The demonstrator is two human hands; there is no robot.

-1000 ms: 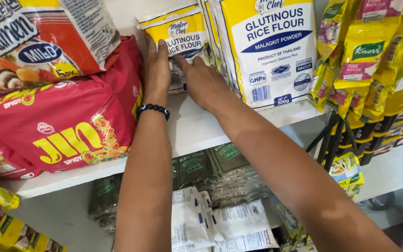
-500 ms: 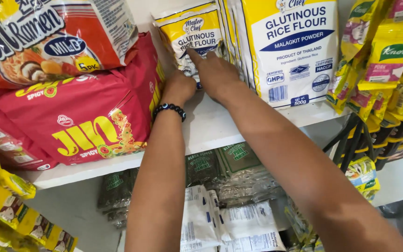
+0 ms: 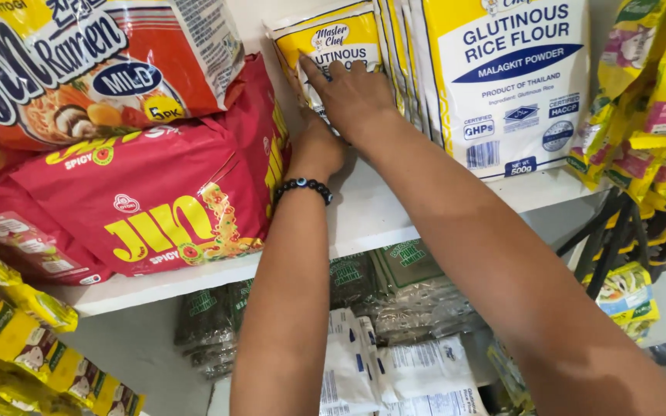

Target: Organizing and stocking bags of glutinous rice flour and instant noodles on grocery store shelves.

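A yellow-and-white flour bag [image 3: 341, 38] stands upright at the back of the white shelf [image 3: 364, 212], leftmost in a row of like bags. My right hand [image 3: 352, 92] lies flat against its front, fingers pointing up and left and a little apart. My left hand [image 3: 314, 146], with a black bead bracelet [image 3: 302, 187] at the wrist, reaches in just below it at the bag's lower part. Its fingers are hidden behind my right hand.
More flour bags [image 3: 502, 85] fill the shelf to the right. Red noodle multipacks [image 3: 148, 208] lie stacked on the left, an orange one [image 3: 79, 69] on top. Yellow sachet strips [image 3: 657, 100] hang at the right and at the lower left [image 3: 32, 339]. Dark green packs [image 3: 395, 285] sit on the shelf below.
Both hands have pushed further in towards the leftmost flour bag. My right hand has slid up onto its front, and my left hand has tucked in beneath it.
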